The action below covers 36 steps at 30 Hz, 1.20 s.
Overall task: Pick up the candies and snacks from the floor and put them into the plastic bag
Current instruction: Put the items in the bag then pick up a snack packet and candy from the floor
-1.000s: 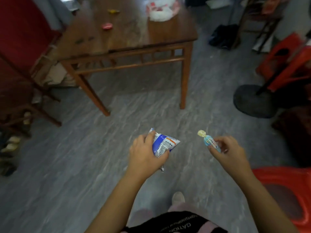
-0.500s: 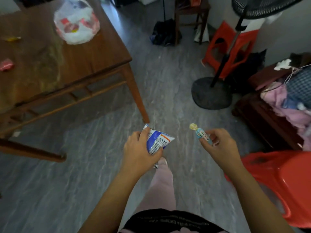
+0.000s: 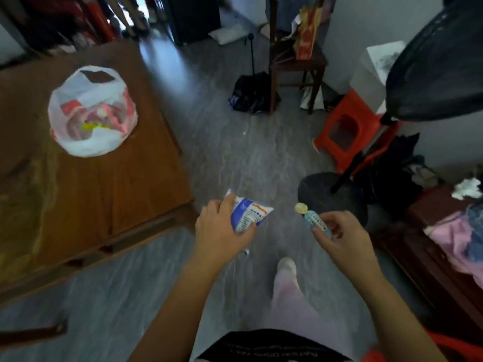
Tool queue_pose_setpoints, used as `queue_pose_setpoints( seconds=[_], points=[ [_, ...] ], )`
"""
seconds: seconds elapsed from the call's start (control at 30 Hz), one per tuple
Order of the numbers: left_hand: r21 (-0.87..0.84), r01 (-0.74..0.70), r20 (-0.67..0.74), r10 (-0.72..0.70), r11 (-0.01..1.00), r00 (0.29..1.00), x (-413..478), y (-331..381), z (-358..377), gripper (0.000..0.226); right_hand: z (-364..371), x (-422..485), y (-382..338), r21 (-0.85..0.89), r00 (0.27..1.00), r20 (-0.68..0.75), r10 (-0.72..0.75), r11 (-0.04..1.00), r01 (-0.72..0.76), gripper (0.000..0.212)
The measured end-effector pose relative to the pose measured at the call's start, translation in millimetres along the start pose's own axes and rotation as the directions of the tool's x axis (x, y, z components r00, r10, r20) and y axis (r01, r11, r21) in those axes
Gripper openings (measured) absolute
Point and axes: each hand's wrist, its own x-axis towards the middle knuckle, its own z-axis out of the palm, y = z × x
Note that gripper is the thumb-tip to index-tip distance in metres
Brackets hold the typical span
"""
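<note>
**Inspector A:** We record the left hand (image 3: 219, 227) with fingers and thumb curled round a blue-and-white snack packet (image 3: 251, 212), held in the air above the grey floor (image 3: 235, 158).

**Inspector B:** We confirm. The right hand (image 3: 339, 239) pinches a small wrapped candy (image 3: 313, 219) between thumb and fingertips. Its yellow twisted end points up and to the left.

**Inspector A:** We note the white plastic bag (image 3: 91, 147) sits open on the wooden table (image 3: 125, 194), left of both hands and well apart from them. Red-and-pink wrappers and something yellow lie inside.

**Inspector B:** Agreed. A fan's dark base (image 3: 313, 189) stands on the floor just behind the right hand, with a red stool (image 3: 363, 111) beyond it.
</note>
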Motion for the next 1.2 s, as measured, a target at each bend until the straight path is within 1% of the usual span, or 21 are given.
queue_pose_setpoints(
  seconds=[0.1, 0.2, 0.27, 0.37, 0.47, 0.6, 0.7, 0.77, 0.83, 0.97, 1.03, 1.1, 1.2],
  points=[
    [0.015, 0.035, 0.061, -0.035, 0.999, 0.998, 47.9, 5.9, 11.5, 0.077, 8.3, 58.5, 4.4, 0.009, 1.0, 0.025, -0.015, 1.0, 0.014, 0.014],
    [-0.024, 0.093, 0.024, -0.092, 0.995, 0.995, 113.5, 18.6, 13.8, 0.078, 14.3, 144.7, 3.5, 0.001, 0.991, 0.107, -0.078, 0.997, 0.078, 0.014],
    [-0.043, 0.126, -0.029, -0.127, 0.991, 0.991, 149.4, 24.2, 7.4, 0.081, 17.4, 195.0, -6.0, 0.021, 0.982, 0.146, -0.118, 0.993, 0.116, 0.013],
    [-0.01, 0.191, -0.117, -0.191, 0.982, 0.975, 188.4, 17.1, -3.5, 0.088, 30.1, 258.3, -29.5, 0.097, 0.966, 0.186, -0.182, 0.981, 0.166, 0.012],
    [0.008, 0.27, -0.179, -0.264, 0.963, 0.948, 214.8, -2.9, -13.2, 0.081, 55.9, 307.4, -56.0, 0.156, 0.947, 0.231, -0.223, 0.969, 0.19, 0.012],
    [-0.056, 0.355, -0.248, -0.357, 0.933, 0.901, 247.7, -34.8, -22.9, 0.076, 102.6, 358.8, -87.8, 0.238, 0.91, 0.306, -0.281, 0.948, 0.213, 0.012],
    [-0.088, 0.391, -0.312, -0.398, 0.916, 0.863, 282.9, -66.0, -35.4, 0.074, 143.6, 399.2, -115.7, 0.232, 0.865, 0.369, -0.34, 0.935, 0.269, 0.013],
    [-0.101, 0.423, -0.347, -0.431, 0.9, 0.833, 308.8, -91.6, -48.4, 0.074, 173.1, 427.4, -141.0, 0.237, 0.821, 0.405, -0.403, 0.913, 0.332, 0.014],
    [-0.126, 0.461, -0.388, -0.471, 0.879, 0.792, 332.2, -117.5, -65.1, 0.072, 200.7, 455.7, -173.5, 0.238, 0.758, 0.446, -0.475, 0.88, 0.412, 0.015],
    [-0.175, 0.562, -0.493, -0.566, 0.808, 0.661, 354.0, -162.4, -92.7, 0.072, 248.7, 491.9, -241.2, 0.282, 0.621, 0.512, -0.594, 0.799, 0.532, 0.014],
    [-0.189, 0.614, -0.513, -0.61, 0.766, 0.604, 354.4, -178.0, -100.6, 0.074, 272.4, 499.7, -266.2, 0.33, 0.543, 0.54, -0.642, 0.756, 0.566, 0.014],
    [-0.198, 0.665, -0.523, -0.651, 0.721, 0.55, 349.3, -188.8, -105.1, 0.075, 295.6, 501.1, -285.3, 0.383, 0.451, 0.576, -0.682, 0.712, 0.589, 0.015],
    [-0.248, 0.719, -0.547, -0.707, 0.649, 0.449, 339.2, -198.5, -111.8, 0.073, 326.7, 497.3, -310.4, 0.445, 0.315, 0.629, -0.711, 0.661, 0.604, 0.016]
  ],
)
